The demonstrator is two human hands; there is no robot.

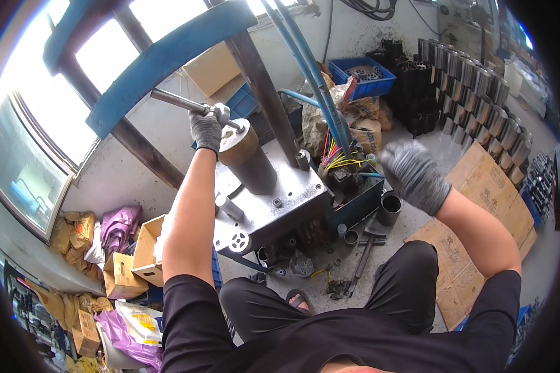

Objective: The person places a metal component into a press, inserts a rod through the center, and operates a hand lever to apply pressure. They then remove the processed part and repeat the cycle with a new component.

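Observation:
My left hand point(205, 129), in a dark grey glove, is closed round a silver metal fitting point(223, 113) below the steel rod point(173, 99) of a blue press frame point(162, 59). The fitting sits at the top of an upright dark cylinder point(252, 163) with a lighter band and metal top. That cylinder stands on a steel work table point(302, 186). My right hand point(415, 174), gloved alike, is raised at the right, apart from the press. Its fingers look curled but are smeared by motion. A short metal peg point(229, 207) and a spoked round disc point(238, 240) are at the table's near edge.
On the floor lie a hammer point(362, 261), a dark hollow cylinder point(390, 209) and loose small parts. Flattened cardboard point(466, 242) spreads at the right, before stacked metal sleeves point(472, 81). A blue crate point(362, 76) stands behind; cardboard boxes point(126, 278) sit at left.

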